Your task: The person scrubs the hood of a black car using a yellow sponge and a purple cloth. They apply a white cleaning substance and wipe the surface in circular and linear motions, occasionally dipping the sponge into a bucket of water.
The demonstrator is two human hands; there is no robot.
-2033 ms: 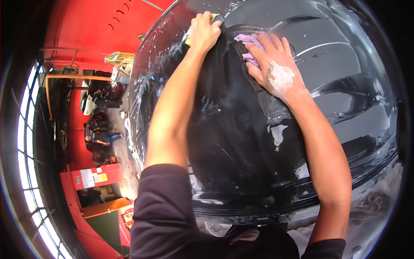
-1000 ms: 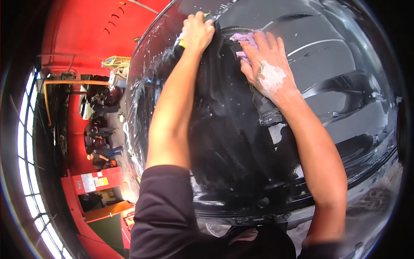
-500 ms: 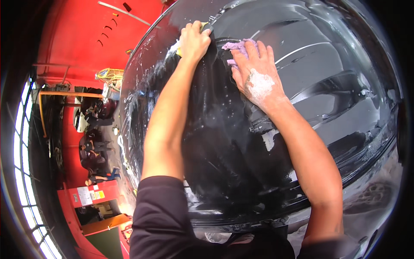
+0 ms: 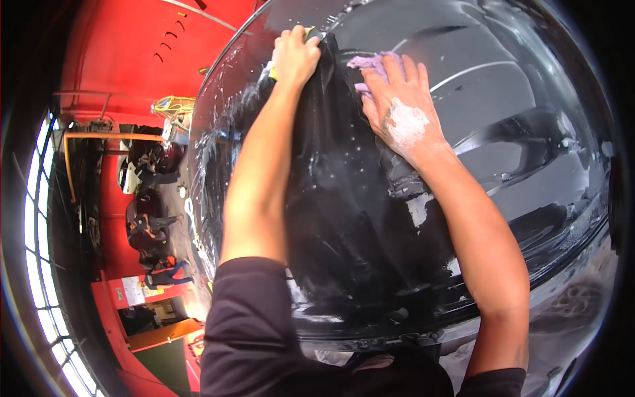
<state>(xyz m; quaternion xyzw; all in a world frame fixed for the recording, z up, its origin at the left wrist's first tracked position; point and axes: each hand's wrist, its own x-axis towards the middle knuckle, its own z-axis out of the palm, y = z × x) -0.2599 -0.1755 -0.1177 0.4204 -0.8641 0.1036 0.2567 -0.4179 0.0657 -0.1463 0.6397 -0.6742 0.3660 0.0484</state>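
A dark, glossy car panel (image 4: 344, 212) fills the middle, wet and smeared with grey film and whitish residue. At its far left part, my left hand (image 4: 296, 61) is closed over a yellow pad (image 4: 272, 73) with a dark edge near the fingertips, pressed to the panel. Most of the pad is hidden under the palm. To the right, my right hand (image 4: 405, 109) lies over a crumpled purple cloth (image 4: 366, 64), its fingers bent onto it against the panel. White residue coats the back of this hand.
The panel curves down at its near edge (image 4: 370, 334), close to my body. On the left stand a red wall (image 4: 159, 59), an orange frame (image 4: 112, 136), a coiled yellow hose (image 4: 173, 106) and several people (image 4: 149, 228) beside vehicles.
My left hand has shifted slightly up and left with the pad. My right hand and the purple cloth sit a little farther right in the picture. The background has shifted slightly too.
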